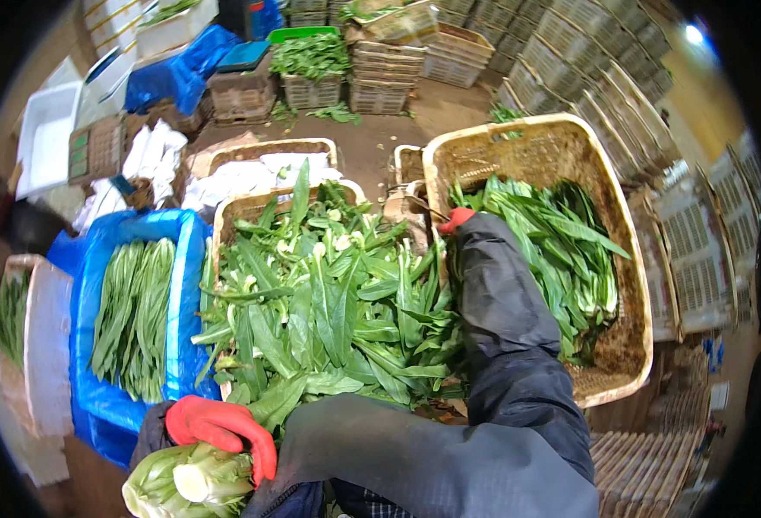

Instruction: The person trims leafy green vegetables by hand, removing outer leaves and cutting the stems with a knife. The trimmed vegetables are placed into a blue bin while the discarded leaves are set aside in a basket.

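Observation:
My left hand point(221, 427), in a red glove, grips a bunch of leafy greens point(189, 482) low at the left; their thick, pale cut stem ends face up. My right hand point(456, 220), also red-gloved, is at the near-left rim of the large yellowish plastic basket point(633, 272). The dark sleeve hides most of it, and a thin dark object point(427, 208) meets its fingers. Inside that basket lie long green leaves point(548, 233). Between my hands, a heap of loose long-leaved greens point(328, 304) covers another plastic basket point(225, 213).
At the left, a blue-lined crate point(189, 272) holds neatly laid greens point(135, 317), beside a white foam box point(50, 349). White bags point(238, 181) lie beyond the heap. Stacked crates point(387, 78) stand at the back, with more crates point(694, 239) along the right.

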`<state>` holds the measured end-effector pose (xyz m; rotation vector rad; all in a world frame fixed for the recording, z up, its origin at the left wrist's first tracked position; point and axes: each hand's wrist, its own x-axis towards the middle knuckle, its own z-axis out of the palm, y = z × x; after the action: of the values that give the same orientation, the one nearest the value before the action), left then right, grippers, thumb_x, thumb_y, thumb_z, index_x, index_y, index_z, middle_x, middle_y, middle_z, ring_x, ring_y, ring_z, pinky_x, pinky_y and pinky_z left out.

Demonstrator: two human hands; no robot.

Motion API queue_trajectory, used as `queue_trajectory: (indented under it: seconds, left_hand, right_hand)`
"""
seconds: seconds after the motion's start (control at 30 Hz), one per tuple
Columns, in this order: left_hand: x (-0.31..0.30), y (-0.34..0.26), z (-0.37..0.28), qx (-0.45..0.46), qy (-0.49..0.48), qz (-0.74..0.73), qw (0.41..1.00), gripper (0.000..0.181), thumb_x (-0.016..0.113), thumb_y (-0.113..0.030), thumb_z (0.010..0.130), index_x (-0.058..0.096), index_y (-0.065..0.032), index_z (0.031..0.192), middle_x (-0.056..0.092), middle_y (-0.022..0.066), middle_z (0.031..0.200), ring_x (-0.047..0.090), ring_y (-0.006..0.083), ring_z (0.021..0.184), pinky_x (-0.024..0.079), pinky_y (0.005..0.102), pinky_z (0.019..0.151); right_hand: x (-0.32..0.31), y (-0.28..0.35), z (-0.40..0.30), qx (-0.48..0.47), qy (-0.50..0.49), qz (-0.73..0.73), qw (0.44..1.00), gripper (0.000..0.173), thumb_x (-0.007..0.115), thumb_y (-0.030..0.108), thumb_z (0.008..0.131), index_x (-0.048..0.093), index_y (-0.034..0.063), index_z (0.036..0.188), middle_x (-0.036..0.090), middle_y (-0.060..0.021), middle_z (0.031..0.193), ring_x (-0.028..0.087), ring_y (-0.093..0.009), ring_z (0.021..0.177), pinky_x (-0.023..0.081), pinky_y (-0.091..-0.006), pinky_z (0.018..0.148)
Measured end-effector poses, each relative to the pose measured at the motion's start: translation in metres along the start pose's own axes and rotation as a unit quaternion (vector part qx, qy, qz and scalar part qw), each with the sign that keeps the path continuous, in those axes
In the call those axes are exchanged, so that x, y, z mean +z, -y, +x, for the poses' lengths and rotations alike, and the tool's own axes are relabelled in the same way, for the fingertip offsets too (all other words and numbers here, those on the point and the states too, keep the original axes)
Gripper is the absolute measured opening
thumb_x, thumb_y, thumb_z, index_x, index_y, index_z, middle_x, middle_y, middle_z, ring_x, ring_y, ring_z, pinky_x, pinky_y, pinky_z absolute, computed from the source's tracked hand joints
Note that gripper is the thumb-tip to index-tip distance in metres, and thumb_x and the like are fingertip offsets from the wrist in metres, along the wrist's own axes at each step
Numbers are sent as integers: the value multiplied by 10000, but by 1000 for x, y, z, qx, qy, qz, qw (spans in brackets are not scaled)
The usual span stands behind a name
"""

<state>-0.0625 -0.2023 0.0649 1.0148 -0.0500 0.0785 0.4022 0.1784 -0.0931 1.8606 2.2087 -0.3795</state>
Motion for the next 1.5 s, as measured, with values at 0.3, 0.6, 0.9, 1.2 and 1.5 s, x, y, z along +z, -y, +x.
queue_trajectory:
  seconds: [0.3, 0.6, 0.9, 1.2, 1.5]
  left_hand:
    - [21, 21, -24, 61, -18, -1, 998, 615, 395, -429, 955, 457, 115, 1234, 619, 184, 1104, 588, 256, 1035, 439, 352, 896]
    - [23, 11, -3, 197, -454, -33, 868, 524, 451, -329, 951, 373, 23, 1331, 611, 189, 1092, 590, 252, 1014, 427, 371, 933]
    - [-14, -26, 55, 158, -424, 652, 608, 891, 814, -236, 609, 383, -45, 1365, 451, 149, 1354, 419, 251, 1269, 308, 351, 1056]
    - [12, 4, 41, 62, -657, 455, 598, 677, 804, -251, 641, 494, -43, 1206, 612, 138, 1064, 607, 240, 982, 467, 327, 855]
    - [10, -1, 46, 14, -644, 447, 621, 703, 818, -297, 626, 475, -66, 1194, 593, 129, 1064, 587, 240, 994, 454, 335, 864]
  right_hand:
    - [-106, 82, -172, -38, -126, -95, 987, 363, 721, 216, 646, 653, 141, 995, 597, -151, 970, 579, -358, 961, 486, -425, 803]
    - [-239, 27, -350, -95, -462, 306, 827, 320, 664, -23, 681, 627, 44, 991, 641, -82, 962, 612, -174, 891, 496, -278, 760]
    - [-145, 257, -356, -621, -42, 308, 719, 452, 777, 112, 642, 648, 67, 1073, 608, -160, 1125, 584, -301, 1054, 449, -413, 915]
    - [-42, 228, -334, -318, -273, 350, 837, 305, 671, 84, 768, 592, 65, 1061, 650, -86, 870, 642, -205, 754, 496, -307, 618]
    - [29, 205, -297, -161, -175, 112, 965, 310, 634, 224, 804, 563, 87, 1074, 629, -134, 829, 627, -329, 782, 495, -418, 615]
